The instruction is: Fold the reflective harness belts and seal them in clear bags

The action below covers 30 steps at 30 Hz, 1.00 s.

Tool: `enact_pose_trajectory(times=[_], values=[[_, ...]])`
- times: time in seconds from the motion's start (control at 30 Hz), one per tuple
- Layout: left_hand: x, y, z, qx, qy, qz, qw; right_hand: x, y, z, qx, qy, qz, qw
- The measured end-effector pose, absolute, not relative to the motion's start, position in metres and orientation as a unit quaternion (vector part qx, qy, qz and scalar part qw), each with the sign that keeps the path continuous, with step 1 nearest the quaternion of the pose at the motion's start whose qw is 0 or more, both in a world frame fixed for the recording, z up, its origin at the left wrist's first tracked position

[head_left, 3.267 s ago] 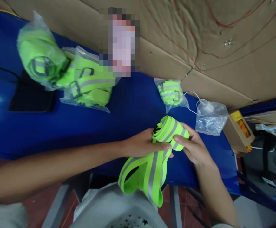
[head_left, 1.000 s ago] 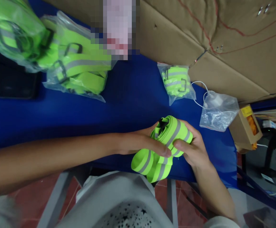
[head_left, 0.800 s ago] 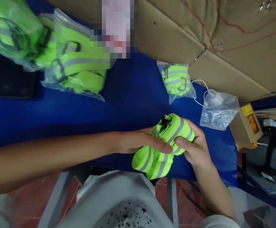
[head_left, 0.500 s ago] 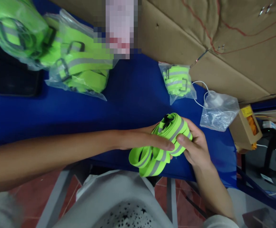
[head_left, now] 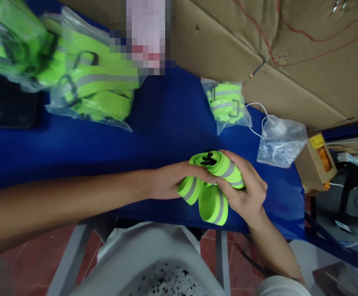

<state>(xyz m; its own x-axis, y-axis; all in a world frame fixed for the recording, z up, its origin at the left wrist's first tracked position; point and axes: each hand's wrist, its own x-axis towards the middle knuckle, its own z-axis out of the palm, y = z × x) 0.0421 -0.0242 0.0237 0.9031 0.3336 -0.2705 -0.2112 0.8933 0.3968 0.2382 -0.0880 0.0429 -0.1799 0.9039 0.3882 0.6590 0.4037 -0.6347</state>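
Observation:
A neon-green reflective strap (head_left: 230, 170) with grey stripes is rolled into a bundle above the front edge of the blue table. My left hand (head_left: 179, 176) grips it from the left, thumb laid along the roll and the other fingers mostly hidden. From the right, my right hand (head_left: 247, 189) wraps round the bundle with its thumb pressed on the front. Black plastic pieces poke out of the coil's top. Two loops of strap hang below, between the hands.
Clear bags of green straps (head_left: 101, 90) lie at the back left beside a black case (head_left: 9, 107). A smaller bagged strap (head_left: 226, 102) sits near the cardboard (head_left: 228, 45). To its right are a clear bag (head_left: 282, 142), a white cable and a small carton (head_left: 314, 160).
The strap bundle has turned so its coiled end faces up more, and the hanging loops have shifted right. My right hand has closed further round it. The view has moved slightly.

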Motion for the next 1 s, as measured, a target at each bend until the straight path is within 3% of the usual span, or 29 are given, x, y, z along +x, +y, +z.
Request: enact_pose_trajectory(times=[0.13,0.27,0.5,0.7,0.83,1.0], values=[[0.039,-0.026,0.023,0.159,0.146,0.163,0.963,0.244,-0.085,0.033,-0.459,-0.809,0.063,0.361],[0.039,-0.024,0.019,0.150,0.144,0.166,0.964,0.244,-0.081,0.025,-0.445,-0.825,0.059,0.344],[0.039,-0.014,0.023,0.139,0.189,0.231,0.944,0.233,-0.082,0.029,-0.376,-0.859,0.161,0.308],[0.037,-0.015,0.030,0.196,0.224,0.220,0.929,0.234,-0.076,0.028,-0.476,-0.654,0.275,0.519],[0.035,-0.013,0.030,0.254,0.228,0.247,0.907,0.232,-0.072,0.023,-0.487,-0.640,0.390,0.449],[0.036,-0.012,0.024,0.308,0.188,0.272,0.892,0.229,-0.077,0.014,-0.504,-0.668,0.338,0.430]])
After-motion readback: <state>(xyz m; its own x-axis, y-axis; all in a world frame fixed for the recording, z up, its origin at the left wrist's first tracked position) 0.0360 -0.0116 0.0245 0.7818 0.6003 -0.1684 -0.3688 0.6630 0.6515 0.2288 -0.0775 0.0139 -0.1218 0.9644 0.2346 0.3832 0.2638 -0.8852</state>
